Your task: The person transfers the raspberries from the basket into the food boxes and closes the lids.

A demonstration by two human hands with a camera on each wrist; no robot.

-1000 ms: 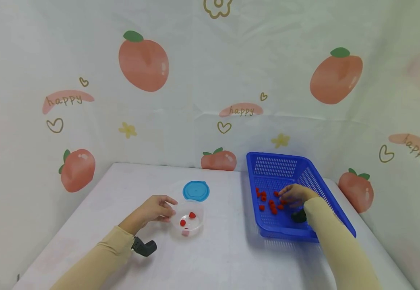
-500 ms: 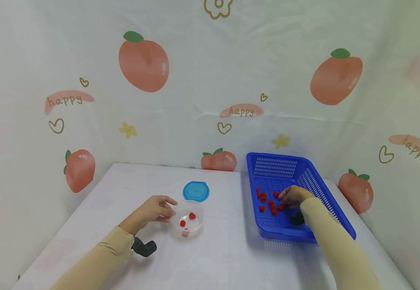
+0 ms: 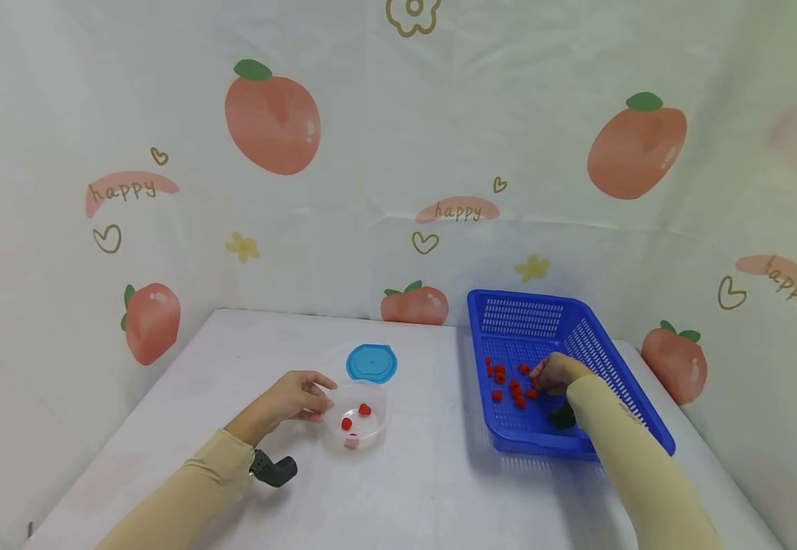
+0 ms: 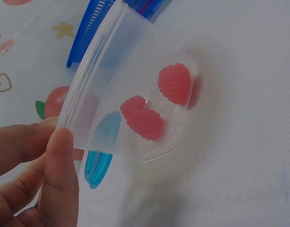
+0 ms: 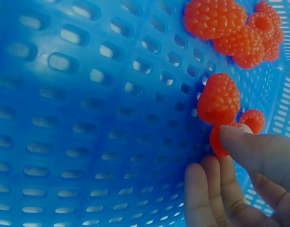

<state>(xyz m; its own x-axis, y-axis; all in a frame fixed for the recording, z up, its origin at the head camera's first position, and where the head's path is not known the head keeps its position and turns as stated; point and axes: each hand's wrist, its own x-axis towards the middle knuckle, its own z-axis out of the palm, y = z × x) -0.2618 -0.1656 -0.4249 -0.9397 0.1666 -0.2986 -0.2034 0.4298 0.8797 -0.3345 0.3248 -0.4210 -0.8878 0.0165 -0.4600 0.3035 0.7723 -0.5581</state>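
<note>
While right hand (image 3: 555, 373) pinches bumpy red raspberry (image 5: 217, 143): inside blue plastic basket (image 3: 542, 445)
Left hand (image 3: 298, 396): pinching clear plastic tub (image 3: 357, 418), basket's left
Likely step: picking; next wants gentle lift

Free lane between tub (image 3: 380, 418) and basket (image 3: 542, 449)

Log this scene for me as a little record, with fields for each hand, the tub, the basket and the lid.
Left hand: pinches the rim of the clear tub
Right hand: inside the blue basket, pinches a red raspberry
Tub contents: three raspberries
Basket contents: more raspberries, loose, some bunched together
Lid: blue lid, off the tub, on the white tabletop just beyond it
Layout: basket to the right of the tub
</note>
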